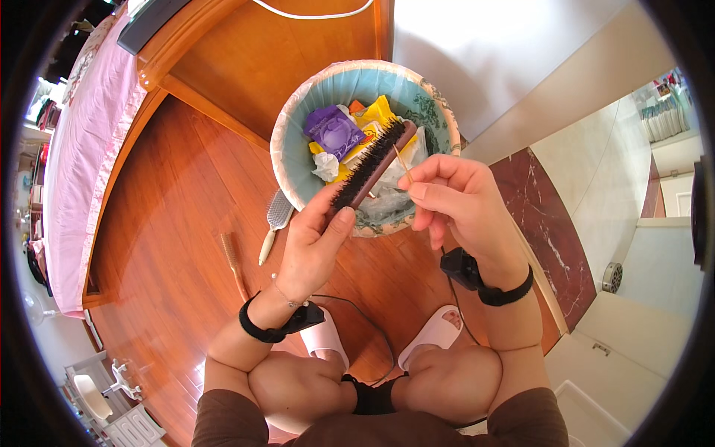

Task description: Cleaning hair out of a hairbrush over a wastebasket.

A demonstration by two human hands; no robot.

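My left hand grips one end of a brown-backed brush with black bristles, tilted above a round lined trash bin. Between the thumb and fingers of my right hand is a thin wooden toothpick, its tip close to the brush's far half; whether it touches is unclear. Under the brush, the bin holds a purple wrapper, yellow packaging, a crumpled white tissue and clear plastic. A paddle hairbrush lies on the floor beside the bin, with a wooden comb-like brush to its left.
A wooden cabinet stands behind the bin, and a white wall or panel is at the right. Dark cables run across the wood floor near my white slippers. A pink-covered bed is at the left.
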